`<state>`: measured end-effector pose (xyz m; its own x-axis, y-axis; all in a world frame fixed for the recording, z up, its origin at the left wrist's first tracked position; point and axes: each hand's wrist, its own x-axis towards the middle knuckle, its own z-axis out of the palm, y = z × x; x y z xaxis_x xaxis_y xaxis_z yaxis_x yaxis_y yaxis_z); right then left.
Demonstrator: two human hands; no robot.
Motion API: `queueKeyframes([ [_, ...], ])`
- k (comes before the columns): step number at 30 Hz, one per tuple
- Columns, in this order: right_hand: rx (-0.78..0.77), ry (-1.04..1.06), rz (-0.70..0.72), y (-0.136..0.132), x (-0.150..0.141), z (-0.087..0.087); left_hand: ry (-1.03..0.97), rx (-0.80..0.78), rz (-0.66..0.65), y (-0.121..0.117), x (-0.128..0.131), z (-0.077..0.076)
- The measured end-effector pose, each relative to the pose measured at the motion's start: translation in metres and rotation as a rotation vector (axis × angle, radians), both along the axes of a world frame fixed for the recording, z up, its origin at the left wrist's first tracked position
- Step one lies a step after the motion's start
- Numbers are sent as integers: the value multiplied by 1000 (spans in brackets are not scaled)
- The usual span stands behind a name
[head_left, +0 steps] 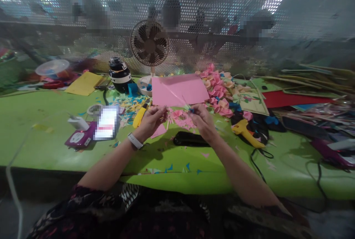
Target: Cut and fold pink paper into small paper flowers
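My left hand [153, 120], with a pale watch on the wrist, is closed in a pinch over the table. Whatever its fingertips hold is too small to make out. Between the fingers of my right hand [203, 120] is a thin pointed stick with a blue part [191, 110], its tip slanting up to the left. Behind both hands lies a pink paper sheet [177, 87], and pink paper scraps [183, 119] are spread between them. A yellow-handled cutter [139, 116] lies beside my left hand. Below my right hand rests a black stapler-like object [190, 139].
Folded pink paper flowers [217, 91] heap at the back right, near a yellow glue gun [248, 133] with a black cord. A fan [150, 43], a black flask [119, 75] and a lit phone [106, 122] stand or lie leftward. Sheets and sticks crowd the right side.
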<state>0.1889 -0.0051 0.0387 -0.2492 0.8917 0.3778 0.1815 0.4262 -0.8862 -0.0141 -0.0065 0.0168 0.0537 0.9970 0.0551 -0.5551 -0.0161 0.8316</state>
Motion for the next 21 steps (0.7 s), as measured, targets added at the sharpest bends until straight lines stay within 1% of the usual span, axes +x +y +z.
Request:
queueKeyframes([
  [2, -150, 88, 81, -3, -1, 4, 7, -8, -112, -3, 3, 0],
  [4, -295, 120, 175, -7, -3, 7, 28, -11, -195, -6, 4, -2],
  [7, -429, 117, 288, -13, -6, 10, 54, -14, -270, -7, 5, -7],
  [10, -470, 67, 396, -18, -9, 13, 56, -11, -311, -7, 6, -12],
  [13, -471, 30, 447, -20, -11, 15, 41, -1, -324, -8, 7, -13],
  [14, -461, 26, 437, -20, -12, 15, 36, -2, -322, -8, 7, -13],
  [18, -413, 37, 308, -19, -13, 16, 35, -15, -308, -9, 8, -11],
  [21, -433, 33, 317, -20, -14, 18, 61, -7, -310, -8, 7, -12],
])
